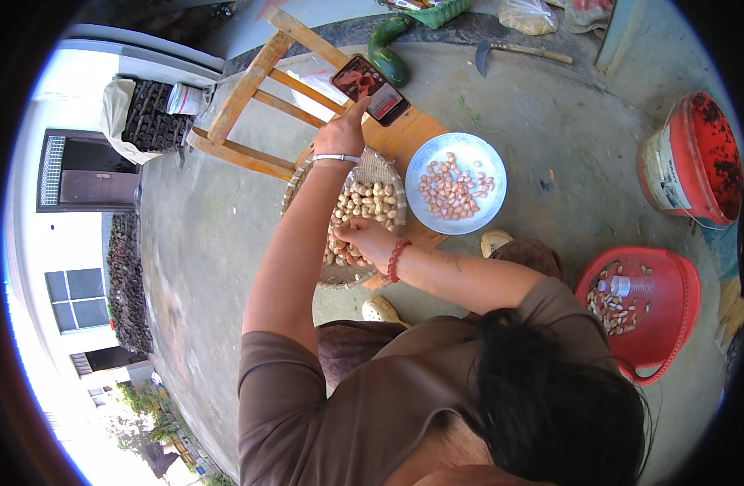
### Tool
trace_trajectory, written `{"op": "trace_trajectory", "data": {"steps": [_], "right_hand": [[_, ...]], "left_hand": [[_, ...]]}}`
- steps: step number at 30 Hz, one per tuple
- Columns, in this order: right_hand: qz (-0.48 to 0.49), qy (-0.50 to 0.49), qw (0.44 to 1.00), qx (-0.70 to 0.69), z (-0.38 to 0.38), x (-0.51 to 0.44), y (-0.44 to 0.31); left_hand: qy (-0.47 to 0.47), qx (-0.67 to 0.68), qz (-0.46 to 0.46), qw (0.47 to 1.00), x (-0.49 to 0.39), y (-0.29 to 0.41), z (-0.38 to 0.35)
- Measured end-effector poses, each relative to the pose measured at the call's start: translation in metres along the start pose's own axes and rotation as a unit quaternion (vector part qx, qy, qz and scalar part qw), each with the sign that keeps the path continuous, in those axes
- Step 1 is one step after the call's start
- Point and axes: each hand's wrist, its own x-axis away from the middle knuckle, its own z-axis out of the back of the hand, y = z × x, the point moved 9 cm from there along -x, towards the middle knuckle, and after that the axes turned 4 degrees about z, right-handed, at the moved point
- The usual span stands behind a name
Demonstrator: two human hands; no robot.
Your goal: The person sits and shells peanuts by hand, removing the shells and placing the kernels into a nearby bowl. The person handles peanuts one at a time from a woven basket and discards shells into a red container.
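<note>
My left hand (341, 130), with a silver bracelet at the wrist, touches the screen of a smartphone (371, 90) with its extended index finger. The phone rests on a wooden chair (408, 130). My right hand (369, 240), wearing a red bead bracelet, is low over unshelled peanuts (366, 203) in a round woven basket (401, 194), its fingertips close together; whether they pinch a peanut is unclear. Part of the basket is hidden behind my left forearm. Beside it, a pale blue-white bowl (454, 227) contains shelled peanut kernels (451, 188).
On the concrete floor stand a red bucket (669, 164) and a red plastic basin (669, 304) containing peanut shells and a plastic bottle (624, 286). A sickle (524, 51), a green gourd (387, 54) and a green basket (448, 13) are along the far side. My shoes are near the chair.
</note>
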Motion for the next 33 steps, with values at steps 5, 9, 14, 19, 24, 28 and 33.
{"op": "trace_trajectory", "data": {"steps": [5, 9, 14, 19, 24, 28, 33], "right_hand": [[-0.02, -0.006, 1.0, -0.003, -0.008, 0.001, 0.001], [-0.012, -0.009, 1.0, 0.001, -0.01, 0.001, -0.004], [-0.03, -0.008, 1.0, -0.002, -0.008, -0.004, 0.0], [-0.017, -0.027, 1.0, -0.002, -0.008, -0.008, -0.001], [-0.035, 0.009, 0.999, -0.022, -0.005, -0.005, 0.0], [-0.022, -0.015, 1.0, 0.002, -0.006, -0.002, 0.001], [-0.004, -0.042, 0.999, 0.015, -0.01, 0.006, -0.017]], "left_hand": [[-0.134, -0.197, -0.032, 0.971, -0.007, -0.019, -0.027], [-0.145, -0.242, -0.052, 0.958, -0.021, -0.004, -0.043], [-0.155, -0.25, -0.044, 0.955, -0.037, -0.01, -0.053], [-0.091, -0.209, 0.066, 0.971, -0.04, -0.042, -0.026], [0.133, -0.032, 0.05, 0.989, 0.008, -0.04, 0.046], [0.238, 0.305, 0.073, 0.919, 0.094, -0.059, 0.088], [0.186, 0.546, 0.153, 0.803, 0.187, -0.114, 0.04]]}}
